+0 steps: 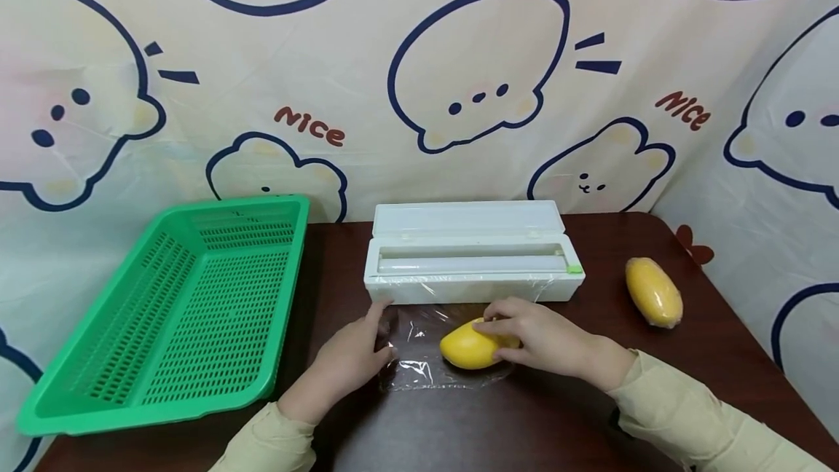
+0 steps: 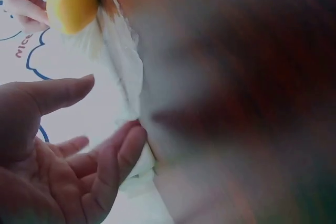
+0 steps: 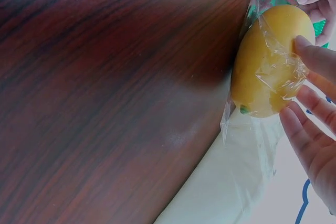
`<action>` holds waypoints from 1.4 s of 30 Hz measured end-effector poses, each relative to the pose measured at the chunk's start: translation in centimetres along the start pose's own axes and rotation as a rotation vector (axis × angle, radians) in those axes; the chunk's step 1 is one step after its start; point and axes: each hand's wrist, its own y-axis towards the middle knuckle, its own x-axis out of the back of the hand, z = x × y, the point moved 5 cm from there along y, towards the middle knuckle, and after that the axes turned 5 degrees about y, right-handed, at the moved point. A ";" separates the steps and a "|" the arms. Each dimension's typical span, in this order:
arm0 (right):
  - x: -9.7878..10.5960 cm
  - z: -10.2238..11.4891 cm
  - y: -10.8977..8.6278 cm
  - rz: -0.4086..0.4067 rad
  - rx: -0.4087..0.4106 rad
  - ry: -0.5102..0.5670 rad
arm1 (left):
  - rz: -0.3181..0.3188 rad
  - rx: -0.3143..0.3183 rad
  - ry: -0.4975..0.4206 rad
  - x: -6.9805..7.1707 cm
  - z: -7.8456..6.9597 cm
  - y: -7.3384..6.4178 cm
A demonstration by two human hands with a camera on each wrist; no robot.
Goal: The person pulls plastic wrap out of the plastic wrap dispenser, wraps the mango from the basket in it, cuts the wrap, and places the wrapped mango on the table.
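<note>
A yellow mango [image 1: 468,348] lies on a sheet of clear cling film [image 1: 416,370] on the dark table. My right hand [image 1: 534,333] holds the mango's right end, thumb on the near side and fingers over the top. In the right wrist view, film [image 3: 273,77] folds over part of the mango [image 3: 257,72], under the fingertips. My left hand [image 1: 354,352] is at the film's left edge, thumb held apart from the fingers and nothing gripped; its fingertips reach towards the white cling film dispenser [image 1: 475,290]. That box stands behind with its lid raised and a roll inside.
A green plastic basket [image 1: 278,326] stands on the left of the table. Another yellow mango [image 1: 654,293], wrapped in film, lies at the right near the table's edge. A patterned curtain [image 1: 367,79] hangs behind the table.
</note>
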 end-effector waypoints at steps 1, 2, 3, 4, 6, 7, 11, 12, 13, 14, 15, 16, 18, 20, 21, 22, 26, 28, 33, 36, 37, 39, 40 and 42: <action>0.0 0.0 0.0 0.001 -0.001 -0.001 | 0.003 -0.014 -0.031 -0.1 -0.1 0.0; 0.0 0.0 0.0 0.002 -0.001 -0.002 | 0.007 -0.030 -0.065 -0.1 -0.1 0.0; 0.0 -0.1 0.0 0.003 -0.002 -0.003 | 0.012 -0.045 -0.097 -0.2 -0.2 0.0; 0.0 -0.1 -0.1 0.002 -0.005 -0.006 | 0.016 -0.058 -0.127 -0.2 -0.3 -0.1; 0.0 -0.1 -0.2 -0.002 -0.005 -0.008 | 0.021 -0.078 -0.170 -0.3 -0.5 -0.1; 0.0 -0.2 -0.2 -0.005 -0.004 -0.009 | 0.018 -0.083 -0.182 -0.3 -0.5 -0.1; 0.0 -0.2 -0.2 -0.019 0.006 -0.013 | 0.017 -0.088 -0.227 -0.3 -0.6 -0.1; 0.1 -0.1 -0.2 -0.021 0.009 -0.014 | 0.026 -0.083 -0.251 -0.3 -0.6 -0.2; 0.1 -0.1 -0.1 -0.021 0.010 -0.014 | 0.034 -0.078 -0.279 -0.3 -0.5 -0.2; 0.2 -0.1 -0.1 -0.021 0.011 -0.014 | 0.045 -0.071 -0.309 -0.3 -0.4 -0.2; 0.2 -0.2 -0.1 -0.020 0.011 -0.012 | 0.056 -0.061 -0.336 -0.3 -0.4 -0.2; 0.2 -0.2 -0.1 -0.019 0.009 -0.012 | 0.064 -0.053 -0.353 -0.3 -0.3 -0.2; 0.2 -0.2 -0.1 -0.016 0.005 -0.009 | 0.080 -0.037 -0.388 -0.3 -0.2 -0.3; 0.2 -0.2 -0.2 -0.014 0.001 -0.010 | 0.103 -0.027 -0.408 -0.4 -0.2 -0.4; 0.2 -0.3 -0.3 -0.013 -0.001 -0.012 | 0.118 -0.025 -0.414 -0.4 -0.2 -0.5; 0.1 -0.3 -0.3 -0.012 0.000 -0.013 | 0.132 -0.028 -0.415 -0.5 -0.3 -0.5; 0.0 -0.3 -0.3 -0.012 0.002 -0.017 | 0.202 -0.056 -0.396 -0.7 -0.5 -0.8; 0.0 -0.1 -0.2 -0.012 0.007 -0.012 | 0.232 -0.089 -0.371 -0.8 -0.6 -0.9; 0.0 0.0 -0.1 -0.009 0.003 -0.001 | 0.315 -0.142 -0.355 -0.7 -0.8 -1.3; -0.1 -0.1 -0.1 -0.009 -0.006 -0.003 | 0.357 -0.132 -0.356 -0.5 -0.7 -1.6; -0.1 -0.1 -0.1 -0.010 -0.007 -0.005 | 0.369 -0.130 -0.367 -0.4 -0.7 -1.6; -0.1 -0.1 -0.1 -0.012 -0.005 -0.008 | 0.379 -0.146 -0.380 -0.2 -0.7 -1.7; -0.1 -0.1 -0.1 -0.012 -0.004 -0.008 | 0.380 -0.168 -0.391 -0.1 -0.8 -1.6; -0.1 -0.2 -0.1 -0.012 -0.004 -0.009 | 0.384 -0.221 -0.431 0.0 -1.0 -1.5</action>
